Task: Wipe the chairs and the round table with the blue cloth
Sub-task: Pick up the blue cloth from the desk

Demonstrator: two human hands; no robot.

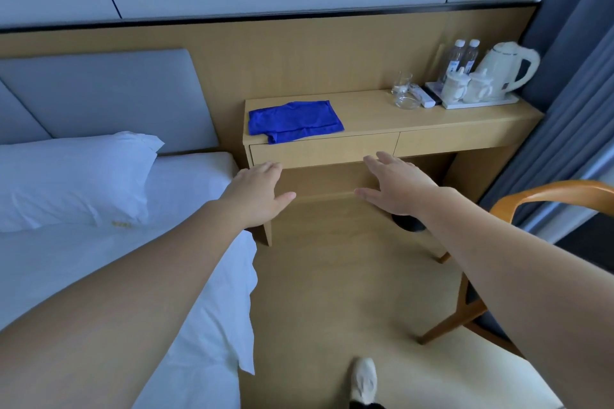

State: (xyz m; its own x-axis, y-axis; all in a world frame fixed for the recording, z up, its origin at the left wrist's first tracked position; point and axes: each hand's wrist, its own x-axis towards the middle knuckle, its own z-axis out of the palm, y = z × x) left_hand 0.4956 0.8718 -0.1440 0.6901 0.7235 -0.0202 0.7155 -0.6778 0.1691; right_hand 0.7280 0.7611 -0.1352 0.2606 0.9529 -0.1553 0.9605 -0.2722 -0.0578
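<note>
The blue cloth (294,121) lies folded on the left end of a wooden desk (365,113), one corner hanging over the front edge. My left hand (257,191) is stretched forward, palm down and fingers apart, below and in front of the cloth without touching it. My right hand (395,184) is held out the same way, empty, in front of the desk's drawers. A wooden chair (518,202) with a curved orange backrest stands at the right, partly behind my right forearm. No round table is in view.
A bed with white sheets and a pillow (76,176) fills the left. On the desk's right end stand a white kettle (505,68), cups, two water bottles, glasses and a remote. Grey curtains (571,109) hang at right. A dark bin (410,222) sits under the desk.
</note>
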